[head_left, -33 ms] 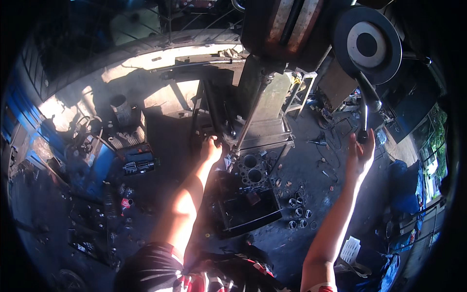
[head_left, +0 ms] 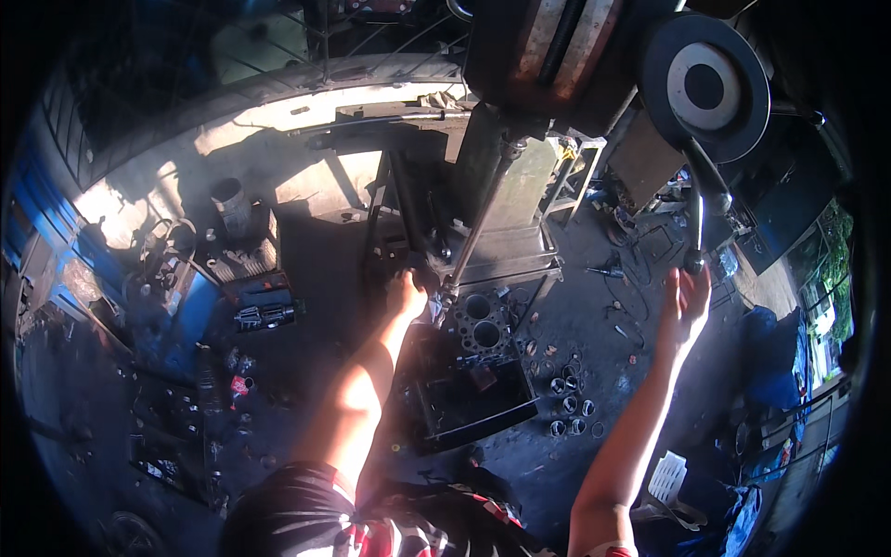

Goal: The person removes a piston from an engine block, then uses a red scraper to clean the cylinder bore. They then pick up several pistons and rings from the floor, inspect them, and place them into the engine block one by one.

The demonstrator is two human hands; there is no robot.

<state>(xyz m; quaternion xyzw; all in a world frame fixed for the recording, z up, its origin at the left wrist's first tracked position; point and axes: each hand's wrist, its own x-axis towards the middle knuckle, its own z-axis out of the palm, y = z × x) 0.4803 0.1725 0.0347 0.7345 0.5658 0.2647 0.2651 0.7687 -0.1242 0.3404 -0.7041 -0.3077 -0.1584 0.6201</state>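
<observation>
Sunlit wall (head_left: 302, 190) and cluttered floor (head_left: 608, 362) surround us. Our right hand (head_left: 685, 304) meets the knobbed lower end of a crank handle (head_left: 697, 223) below the round wheel (head_left: 703, 86); our left hand (head_left: 406, 295) curls left of the engine block (head_left: 482, 320). We cannot tell whether either grips.

By the right hand (head_left: 685, 306) I see a crank handle (head_left: 697, 227) of smooth, glossy metal; right of the left hand (head_left: 406, 295), a cylinder block (head_left: 503, 318) in duller metal.
</observation>
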